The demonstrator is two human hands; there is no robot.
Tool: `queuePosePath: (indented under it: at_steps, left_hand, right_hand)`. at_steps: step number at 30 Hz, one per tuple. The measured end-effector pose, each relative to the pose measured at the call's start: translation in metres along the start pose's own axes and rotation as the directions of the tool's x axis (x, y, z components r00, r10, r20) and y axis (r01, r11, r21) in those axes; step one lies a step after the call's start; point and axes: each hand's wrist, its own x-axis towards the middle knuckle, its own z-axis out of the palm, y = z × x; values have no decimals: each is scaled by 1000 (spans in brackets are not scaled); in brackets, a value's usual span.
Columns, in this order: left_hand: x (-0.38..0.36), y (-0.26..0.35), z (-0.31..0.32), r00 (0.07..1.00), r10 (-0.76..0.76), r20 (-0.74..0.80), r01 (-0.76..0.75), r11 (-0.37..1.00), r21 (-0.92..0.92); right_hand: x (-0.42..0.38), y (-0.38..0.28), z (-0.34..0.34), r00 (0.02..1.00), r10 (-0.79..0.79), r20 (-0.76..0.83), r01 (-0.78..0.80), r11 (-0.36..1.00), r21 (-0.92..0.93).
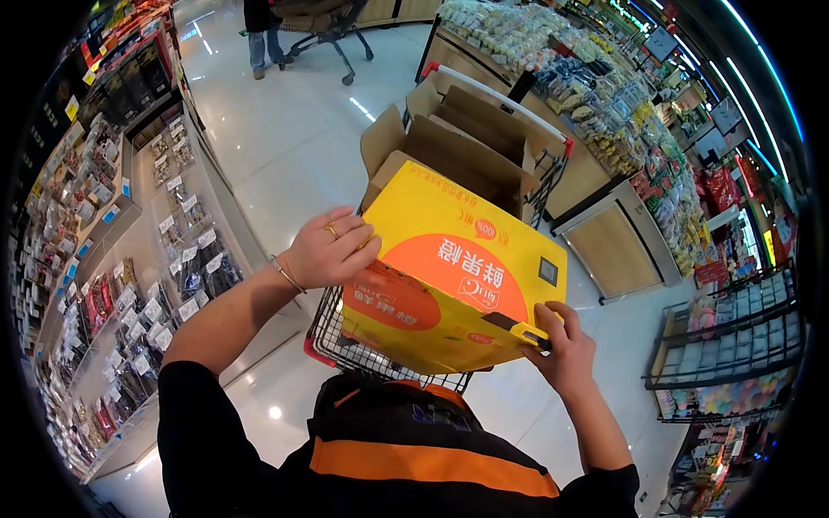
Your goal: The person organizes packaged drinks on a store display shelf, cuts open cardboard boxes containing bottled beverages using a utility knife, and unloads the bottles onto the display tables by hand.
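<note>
A yellow carton with orange ovals and printed characters stands in a wire shopping cart. My left hand, with a ring and a bracelet, lies over the carton's upper left edge, fingers on its top. At the right near corner my right hand has its fingers wrapped round a yellow and black box cutter, which points left against the carton. Behind the yellow carton, open brown cardboard boxes with raised flaps sit in the cart.
Shelves of packaged goods run along the left. A counter piled with wrapped items stands at the upper right, a wire rack at the right. Farther off, a person's legs show beside another cart.
</note>
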Motion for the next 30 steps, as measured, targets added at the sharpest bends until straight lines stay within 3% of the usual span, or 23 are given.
queuePosePath:
  at_steps: [1,3,7,10,11,12,13,14,15,16,17,19,20,21,22,23,25,27,30]
  left_hand:
    - [0,0,0,1000,5,-6,-5,1000,6]
    - [-2,4,3,999,-32,-14,32,999,25]
    - [1,13,-2,996,-90,22,90,996,-6]
    - [-9,32,-5,853,-515,92,520,817,-249]
    - [-13,38,3,865,-493,88,498,829,-256]
    - [-20,44,12,687,-720,97,660,563,-497]
    - [-26,51,20,452,-872,188,698,215,-683]
    - [-32,58,27,457,-826,329,648,56,-760]
    - [-39,69,34,466,-758,456,591,-116,-798]
    - [-44,84,43,404,-809,427,607,-113,-787]
    - [-49,93,54,410,-821,397,549,-125,-826]
    - [-59,95,65,392,-830,397,458,-198,-867]
    - [-59,94,62,388,-827,407,471,-202,-859]
    - [-56,90,59,307,-828,469,415,-327,-849]
    - [-56,86,56,219,-822,526,339,-441,-831]
    - [-65,79,62,187,-835,518,331,-443,-833]
    - [-98,62,83,250,-680,689,434,-557,-708]
    - [-113,63,106,159,-569,807,383,-718,-581]
    - [-107,83,117,128,-564,816,370,-736,-567]
  right_hand:
    - [-1,5,4,1000,-1,-9,1,1000,-4]
    - [-4,15,10,982,-163,-93,155,984,-84]
    - [-5,39,14,984,-152,-89,155,987,32]
    - [0,51,16,984,-82,-159,155,839,521]
    - [-6,69,30,982,-64,-176,148,843,517]
    - [-14,96,57,982,141,-129,11,631,776]
    - [-18,113,72,969,233,-79,-46,487,872]
    - [-22,129,88,946,323,-28,-83,323,943]
    - [-15,140,91,878,478,29,-178,268,947]
    - [-7,145,101,836,545,57,-217,234,948]
    - [2,148,109,789,609,84,-252,195,948]
    - [18,123,142,761,639,111,-118,-31,992]
    - [13,121,162,723,641,258,-221,-140,965]
    - [9,121,184,673,621,402,-324,-241,915]
    - [10,122,203,733,555,393,-173,-406,897]
    - [15,119,211,741,532,410,-156,-456,876]
    - [21,110,213,745,512,427,-155,-489,858]
    - [23,103,212,742,506,439,-177,-483,857]
    - [19,90,211,723,518,458,-220,-456,862]
